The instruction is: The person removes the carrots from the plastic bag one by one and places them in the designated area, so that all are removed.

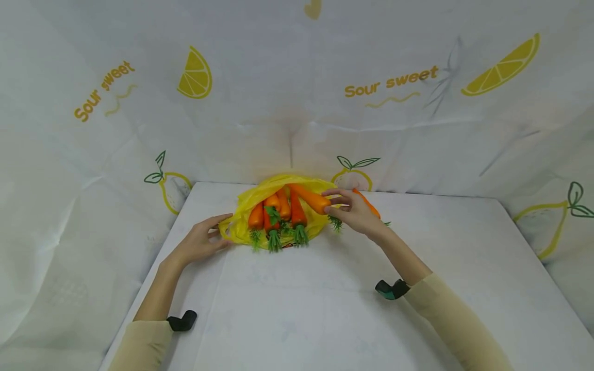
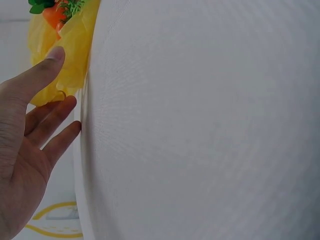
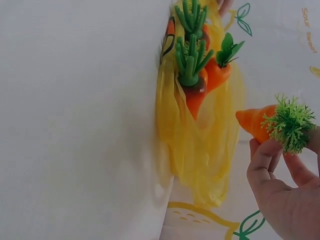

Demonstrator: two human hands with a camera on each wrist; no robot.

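A: What are your 2 hands doing?

B: Your right hand (image 1: 355,211) pinches an orange, tapered carrot with a feathery green top (image 1: 308,198) near its thick end, over the right side of the crinkled, yellow, thin plastic bag (image 1: 238,229). Your left hand (image 1: 200,241) is spread wide, thumb and fingers touching the bag's left edge.

A: And what might go wrong for you?

B: With only fingertips at the thick end, the held carrot could slip or swing, and its pointed tip could snag the film. A tug on that soft edge could spill the orange carrots with green tops (image 1: 297,207) inside. Your right hand could also knock the loose orange carrot, partly hidden behind it (image 1: 369,205), across the flat, white tabletop (image 1: 287,299)
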